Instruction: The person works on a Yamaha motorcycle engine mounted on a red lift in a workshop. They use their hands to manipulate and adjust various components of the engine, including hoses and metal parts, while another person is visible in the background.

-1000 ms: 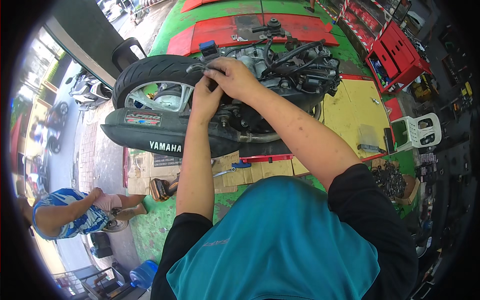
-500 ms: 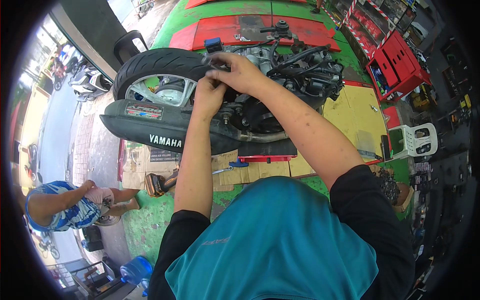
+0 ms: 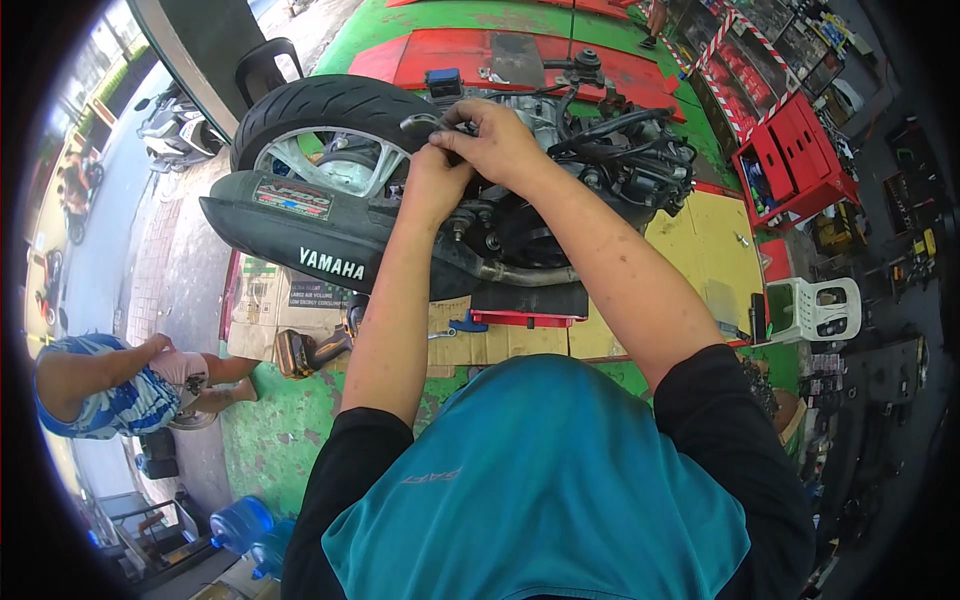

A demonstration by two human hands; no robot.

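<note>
My hands meet above a motorcycle's rear wheel and engine unit. My right hand (image 3: 495,142) is closed, its fingers curled at a small rounded grey metal piece (image 3: 421,123) that sticks out to the left. Just below it, my left hand (image 3: 437,182) is closed too, its fingertips partly hidden against the right hand; what they hold cannot be made out. The wheel with its black tyre (image 3: 345,98) lies behind and left of my hands. The black exhaust muffler (image 3: 290,235) runs below the wheel, close to my left forearm. Right of my hands sits the dark engine (image 3: 630,160) with hoses.
On the cardboard (image 3: 265,305) lie an orange-and-black power drill (image 3: 300,352) and a blue-handled tool (image 3: 468,322). A red tool cabinet (image 3: 795,160) and a white plastic chair (image 3: 825,310) stand at the right. A seated person (image 3: 110,385) is at the lower left.
The view has shifted slightly. My hands stay together over the wheel's edge, and the grey metal piece now shows more of its broad, shiny side.
</note>
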